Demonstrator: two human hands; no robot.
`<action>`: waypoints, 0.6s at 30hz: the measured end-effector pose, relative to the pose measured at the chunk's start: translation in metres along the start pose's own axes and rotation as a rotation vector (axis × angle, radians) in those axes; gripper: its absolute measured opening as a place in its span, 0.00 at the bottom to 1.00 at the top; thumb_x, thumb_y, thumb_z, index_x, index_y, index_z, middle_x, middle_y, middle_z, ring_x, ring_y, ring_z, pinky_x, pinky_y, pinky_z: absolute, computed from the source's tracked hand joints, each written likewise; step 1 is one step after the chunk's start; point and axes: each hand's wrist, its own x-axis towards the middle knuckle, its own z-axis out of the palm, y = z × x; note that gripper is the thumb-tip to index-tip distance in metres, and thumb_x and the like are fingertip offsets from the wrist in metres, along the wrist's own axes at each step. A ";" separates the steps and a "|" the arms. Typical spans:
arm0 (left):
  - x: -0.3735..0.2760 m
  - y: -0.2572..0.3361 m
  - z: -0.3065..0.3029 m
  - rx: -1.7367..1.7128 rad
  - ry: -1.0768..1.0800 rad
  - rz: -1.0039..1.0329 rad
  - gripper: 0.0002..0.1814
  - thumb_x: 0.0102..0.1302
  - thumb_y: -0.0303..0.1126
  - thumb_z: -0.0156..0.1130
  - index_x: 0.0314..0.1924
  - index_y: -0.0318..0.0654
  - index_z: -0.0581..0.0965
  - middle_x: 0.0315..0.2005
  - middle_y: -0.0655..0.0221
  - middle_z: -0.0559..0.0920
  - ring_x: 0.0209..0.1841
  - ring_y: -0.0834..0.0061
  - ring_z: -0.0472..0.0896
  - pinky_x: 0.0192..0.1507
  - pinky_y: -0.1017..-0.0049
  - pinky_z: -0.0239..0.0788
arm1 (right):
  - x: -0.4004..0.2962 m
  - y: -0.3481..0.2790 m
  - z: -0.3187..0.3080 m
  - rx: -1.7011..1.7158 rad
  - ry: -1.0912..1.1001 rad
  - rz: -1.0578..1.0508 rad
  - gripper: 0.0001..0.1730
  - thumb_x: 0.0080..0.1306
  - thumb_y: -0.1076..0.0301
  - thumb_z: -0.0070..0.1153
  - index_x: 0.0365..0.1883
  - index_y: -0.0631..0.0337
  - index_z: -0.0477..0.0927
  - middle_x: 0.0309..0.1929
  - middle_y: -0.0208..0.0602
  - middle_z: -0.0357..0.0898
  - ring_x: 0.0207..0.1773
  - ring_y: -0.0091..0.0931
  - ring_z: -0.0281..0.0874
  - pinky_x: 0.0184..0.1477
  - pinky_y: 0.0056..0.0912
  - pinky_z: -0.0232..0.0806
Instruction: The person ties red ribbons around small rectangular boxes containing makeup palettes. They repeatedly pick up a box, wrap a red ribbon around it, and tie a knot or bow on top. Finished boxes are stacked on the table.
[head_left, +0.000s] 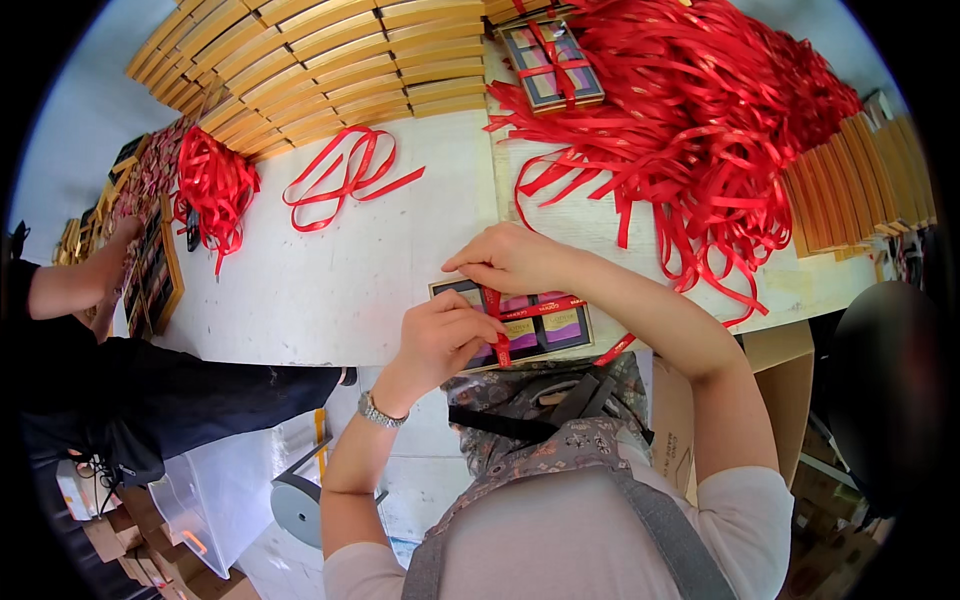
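Note:
A gift box with a dark tray of Godiva packets (562, 326) lies at the table's front edge, with a red printed ribbon (536, 309) running both ways across it. My left hand (450, 330) is over the box's left part, its fingertips closed at the ribbon near the crossing. My right hand (506, 259) is bent over the box's far edge, above the upright strand of ribbon; its fingertips are partly hidden, so I cannot tell what they grip. A loose ribbon end (616, 349) hangs by the front edge, right of the box.
Stacked gold boxes (337, 60) line the back left. A large heap of red ribbons (675, 135) covers the back right, beside a ribbon-tied box (551, 67). Upright gold boxes (847, 187) stand farther right. One loose ribbon (341, 180) and a ribbon bundle (214, 187) lie left, near another person's arm (82, 281).

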 end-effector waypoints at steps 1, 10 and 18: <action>-0.002 0.001 0.001 0.001 0.009 -0.038 0.10 0.47 0.18 0.68 0.28 0.44 0.81 0.32 0.78 0.87 0.31 0.75 0.76 0.33 0.78 0.72 | 0.001 0.000 0.000 -0.007 -0.003 -0.016 0.13 0.66 0.70 0.54 0.46 0.61 0.84 0.34 0.48 0.83 0.37 0.42 0.81 0.40 0.40 0.72; -0.021 0.017 0.004 0.156 0.156 -0.140 0.12 0.50 0.20 0.68 0.36 0.44 0.82 0.32 0.74 0.84 0.33 0.71 0.76 0.38 0.72 0.66 | -0.023 -0.044 -0.013 0.098 0.042 0.078 0.14 0.68 0.70 0.53 0.50 0.61 0.82 0.41 0.47 0.83 0.39 0.40 0.79 0.46 0.36 0.70; -0.031 0.027 0.031 0.057 0.324 -0.199 0.12 0.52 0.14 0.66 0.35 0.39 0.83 0.32 0.71 0.86 0.30 0.71 0.74 0.34 0.75 0.67 | -0.055 -0.049 -0.031 -0.447 -0.137 -0.255 0.07 0.62 0.71 0.58 0.38 0.56 0.84 0.25 0.31 0.71 0.32 0.29 0.72 0.51 0.38 0.62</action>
